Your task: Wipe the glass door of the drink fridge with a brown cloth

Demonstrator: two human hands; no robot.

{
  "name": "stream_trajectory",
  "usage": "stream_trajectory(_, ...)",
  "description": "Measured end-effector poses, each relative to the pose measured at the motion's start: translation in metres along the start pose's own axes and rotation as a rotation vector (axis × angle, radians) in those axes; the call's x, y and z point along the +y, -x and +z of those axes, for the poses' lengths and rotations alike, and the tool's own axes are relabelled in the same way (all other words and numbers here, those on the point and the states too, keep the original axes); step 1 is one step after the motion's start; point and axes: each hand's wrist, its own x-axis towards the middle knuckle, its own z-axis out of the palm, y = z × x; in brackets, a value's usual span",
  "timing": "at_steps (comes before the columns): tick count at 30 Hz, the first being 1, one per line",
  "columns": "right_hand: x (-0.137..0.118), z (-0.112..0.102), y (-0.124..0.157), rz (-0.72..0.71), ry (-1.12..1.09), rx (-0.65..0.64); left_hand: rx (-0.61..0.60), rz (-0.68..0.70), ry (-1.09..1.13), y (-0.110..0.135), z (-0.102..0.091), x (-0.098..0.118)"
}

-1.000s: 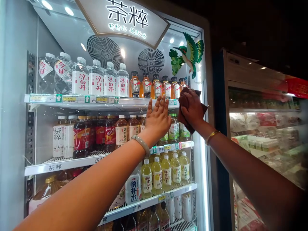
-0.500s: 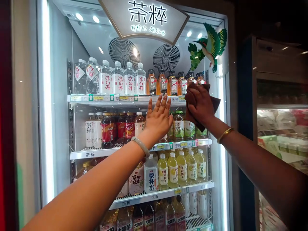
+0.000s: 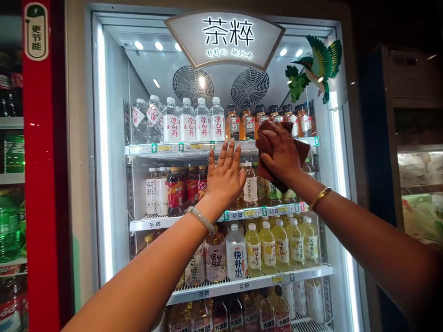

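I face the glass door (image 3: 114, 184) of a lit drinks fridge. My left hand (image 3: 224, 177) lies flat on the glass with its fingers stretched upward, a pale bangle on the wrist. My right hand (image 3: 280, 152) presses a brown cloth (image 3: 302, 150) against the glass just right of the left hand, level with the top shelf edge; a gold bangle sits on that wrist. Behind the glass stand clear water bottles (image 3: 188, 122) and amber drink bottles (image 3: 247, 122) on the top shelf.
Lower shelves hold dark red, yellow and white bottles (image 3: 270, 240). A red fridge frame (image 3: 41, 175) with green bottles stands at the left. Another lit fridge (image 3: 420, 193) is at the right. A sign (image 3: 226, 39) and a bird sticker (image 3: 320, 62) are on the door's top.
The view has shifted, so the fridge now sits further right in frame and the red frame shows at left. My right hand with the cloth has slid left, closer to my left hand.
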Motion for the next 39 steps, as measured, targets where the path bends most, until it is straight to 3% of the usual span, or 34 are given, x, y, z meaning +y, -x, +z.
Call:
stream_trajectory(2,-0.021,0.009,-0.003,-0.074,-0.017,-0.043,0.003,-0.019,-0.012,0.002,-0.001,-0.003)
stream_trajectory(4,-0.031,0.009,0.006,-0.239,-0.065,-0.152,0.003,-0.020,-0.025,0.006,-0.003,-0.010)
stream_trajectory(6,-0.026,0.002,0.021,-0.380,-0.110,-0.229,0.003,-0.006,-0.033,0.012,-0.005,-0.020)
stream_trajectory(8,-0.015,-0.007,0.030,-0.434,-0.131,-0.245,0.004,0.002,-0.038,0.017,-0.008,-0.032)
stream_trajectory(10,-0.010,-0.008,0.028,-0.380,-0.128,-0.209,0.010,0.004,-0.040,0.020,-0.011,-0.042)
stream_trajectory(12,-0.021,0.000,0.018,-0.239,-0.100,-0.132,0.022,0.002,-0.027,0.021,-0.013,-0.047)
stream_trajectory(14,-0.046,0.014,0.007,-0.077,-0.061,-0.034,0.032,-0.010,0.000,0.020,-0.015,-0.048)
stream_trajectory(16,-0.075,0.028,0.004,-0.019,-0.056,-0.015,0.039,-0.032,0.022,0.022,-0.016,-0.049)
stream_trajectory(19,-0.100,0.032,0.019,-0.197,-0.104,-0.158,0.045,-0.039,0.030,0.032,-0.018,-0.054)
stream_trajectory(23,-0.083,0.017,0.038,-0.461,-0.154,-0.268,0.047,-0.003,0.014,0.054,-0.025,-0.075)
stream_trajectory(25,-0.077,0.017,0.031,-0.416,-0.148,-0.254,0.049,-0.001,0.018,0.060,-0.029,-0.086)
stream_trajectory(27,-0.087,0.028,0.013,-0.246,-0.137,-0.183,0.049,-0.005,0.044,0.062,-0.032,-0.093)
stream_trajectory(29,-0.113,0.045,-0.006,-0.073,-0.124,-0.101,0.061,-0.031,0.086,0.060,-0.035,-0.095)
stream_trajectory(31,-0.144,0.064,-0.017,-0.001,-0.111,-0.072,0.085,-0.083,0.135,0.060,-0.039,-0.096)
stream_trajectory(33,-0.169,0.074,-0.013,-0.027,-0.127,-0.080,0.108,-0.127,0.174,0.064,-0.043,-0.095)
stream_trajectory(35,-0.179,0.074,0.001,-0.145,-0.185,-0.119,0.117,-0.126,0.191,0.073,-0.047,-0.094)
stream_trajectory(37,-0.175,0.065,0.018,-0.276,-0.262,-0.173,0.118,-0.082,0.189,0.084,-0.051,-0.093)
stream_trajectory(39,-0.164,0.057,0.027,-0.304,-0.296,-0.198,0.119,-0.025,0.188,0.093,-0.056,-0.091)
